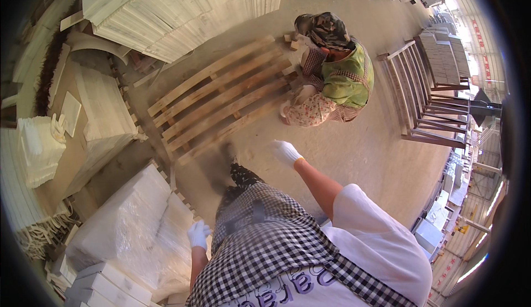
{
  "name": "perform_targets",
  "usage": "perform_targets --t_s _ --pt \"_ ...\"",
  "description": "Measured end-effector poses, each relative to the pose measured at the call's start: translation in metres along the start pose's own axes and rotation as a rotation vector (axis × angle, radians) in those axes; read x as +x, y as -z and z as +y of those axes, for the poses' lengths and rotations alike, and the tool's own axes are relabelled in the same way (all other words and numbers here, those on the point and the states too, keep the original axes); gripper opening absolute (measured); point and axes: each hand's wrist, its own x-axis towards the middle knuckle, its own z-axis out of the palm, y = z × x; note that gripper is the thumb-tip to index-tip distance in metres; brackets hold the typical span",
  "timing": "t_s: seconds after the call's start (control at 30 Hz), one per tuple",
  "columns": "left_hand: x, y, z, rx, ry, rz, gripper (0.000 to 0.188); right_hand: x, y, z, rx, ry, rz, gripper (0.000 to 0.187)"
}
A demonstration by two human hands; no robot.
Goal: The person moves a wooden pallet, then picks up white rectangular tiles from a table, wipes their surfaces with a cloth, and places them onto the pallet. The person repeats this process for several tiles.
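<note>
Checked apron (276, 240), white-gloved empty hands (285, 152)

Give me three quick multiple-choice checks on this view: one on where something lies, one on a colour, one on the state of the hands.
1. Where does the wooden pallet lie?
A. on the floor, beside the crouching co-worker
B. on top of the plastic-wrapped stack
C. leaning upright against a wall

2. What colour are the gloves on the person's hands?
A. black
B. white
C. orange

3. What do the left hand and right hand hold?
A. a plank each
B. one box between them
C. nothing

Answers: 1 A, its slats lie flat on the concrete, reaching the co-worker. 2 B, both gloves show white. 3 C, both gloved hands hang free at the person's sides.
</note>
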Motion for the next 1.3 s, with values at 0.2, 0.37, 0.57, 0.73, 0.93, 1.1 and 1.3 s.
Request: perform_targets --t_s 0.2,0.37,0.57,0.73,0.93,1.1,1.3 --pt "0.005 -0.013 0.029 0.002 -0.041 0.002 0.03 0.021 -0.005 -0.012 -0.011 -0.045 -0.042 0.035" --pt "0.001 -0.014 0.044 -0.001 -0.04 0.048 0.03 0.009 -0.023 0.029 -0.206 -0.071 -0.147 0.038" --pt "0.006 -0.025 0.062 0.029 -0.081 0.029 0.028 0.009 -0.028 0.048 -0.262 -0.011 -0.152 0.035" --pt "0.022 -0.031 0.081 0.045 -0.158 -0.054 0.027 0.008 -0.028 0.017 -0.07 -0.085 -0.056 0.031" --pt "0.063 -0.03 0.097 0.143 -0.15 -0.161 0.026 0.002 -0.074 -0.01 0.048 -0.132 0.004 0.034" --pt "0.1 -0.033 0.093 0.182 -0.165 -0.236 0.025 0.008 -0.115 -0.023 -0.102 -0.025 -0.158 0.028" --pt "0.125 -0.037 0.086 0.104 -0.136 -0.223 0.025 0.047 -0.138 -0.056 -0.005 -0.158 -0.183 0.032"
